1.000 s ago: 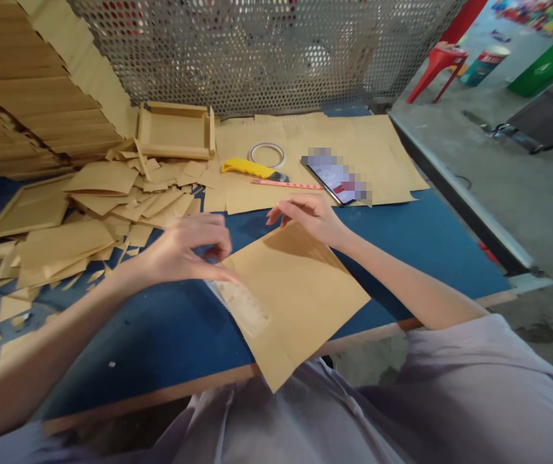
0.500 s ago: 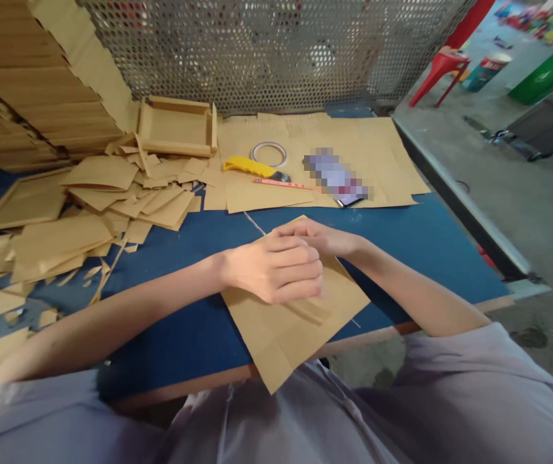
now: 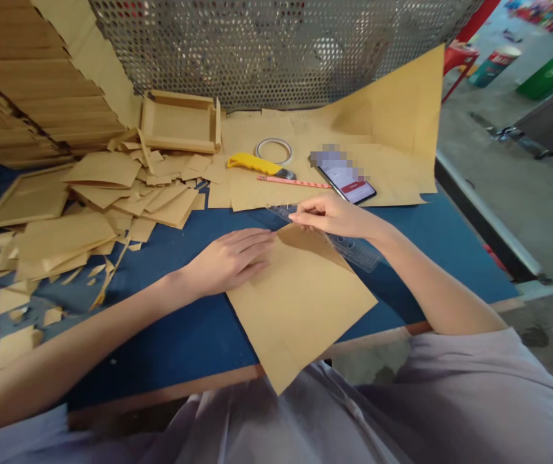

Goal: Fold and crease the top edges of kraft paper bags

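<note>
A square sheet of brown kraft paper [image 3: 300, 309] lies slantwise in front of me, its near corner jutting over the table edge. Flat on its left side rests my left hand [image 3: 232, 259], fingers stretched out and holding nothing. At the paper's far corner my right hand [image 3: 334, 216] is closed, thumb and fingers pinched on a clear plastic ruler [image 3: 361, 253]. The ruler slants down to the right beyond the paper, partly covered by that hand. A shadow falls on the paper below the right fingers.
Behind are a yellow utility knife [image 3: 254, 164], a tape ring [image 3: 290, 154], a pink strip [image 3: 293, 182] and a phone [image 3: 361, 191]. A large brown sheet [image 3: 402, 109] curls up at right. Paper scraps [image 3: 97, 187] and a cardboard tray [image 3: 180, 125] lie left, before a metal mesh [image 3: 257, 58].
My hands, formerly overlapping on the paper, have parted: left moved left and flattened, right moved toward the far corner. The ruler shifted up and right. The large sheet's right side has risen.
</note>
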A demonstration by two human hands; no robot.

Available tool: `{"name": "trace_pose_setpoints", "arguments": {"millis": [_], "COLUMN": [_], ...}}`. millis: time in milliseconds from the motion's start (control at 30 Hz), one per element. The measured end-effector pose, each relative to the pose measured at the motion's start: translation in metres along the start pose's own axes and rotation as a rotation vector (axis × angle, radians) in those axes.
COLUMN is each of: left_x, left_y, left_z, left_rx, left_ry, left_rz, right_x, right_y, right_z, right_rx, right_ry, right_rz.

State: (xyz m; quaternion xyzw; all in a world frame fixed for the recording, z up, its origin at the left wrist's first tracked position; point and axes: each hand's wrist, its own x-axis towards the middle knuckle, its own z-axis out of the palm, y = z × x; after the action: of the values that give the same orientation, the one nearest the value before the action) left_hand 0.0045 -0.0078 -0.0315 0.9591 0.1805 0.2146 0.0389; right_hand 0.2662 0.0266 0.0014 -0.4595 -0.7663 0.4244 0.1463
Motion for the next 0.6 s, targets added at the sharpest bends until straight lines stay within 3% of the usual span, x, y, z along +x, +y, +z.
{"name": "trace_pose_setpoints", "arguments": {"millis": [133,300,600], "left_x": [-0.009,-0.01,-0.012], "left_y": [0.001,0.005,0.004], "left_z": [0.003,0.005,0.007], "left_rx": [-0.055,-0.062,-0.068], "left_ry": [-0.073,-0.064,-0.038], "left_rz": [-0.049,-0.056,-0.065], "right_x": [-0.003,-0.004,-0.012], "right_y": [-0.007,-0.018,-0.003], "right_z": [0.014,0.026,0.009], "right_rx": [-0.187,-0.426,-0.429], "right_ry": [0.011,0.096,0.13], "right_rz": [-0.006,0.045,0.129]}}
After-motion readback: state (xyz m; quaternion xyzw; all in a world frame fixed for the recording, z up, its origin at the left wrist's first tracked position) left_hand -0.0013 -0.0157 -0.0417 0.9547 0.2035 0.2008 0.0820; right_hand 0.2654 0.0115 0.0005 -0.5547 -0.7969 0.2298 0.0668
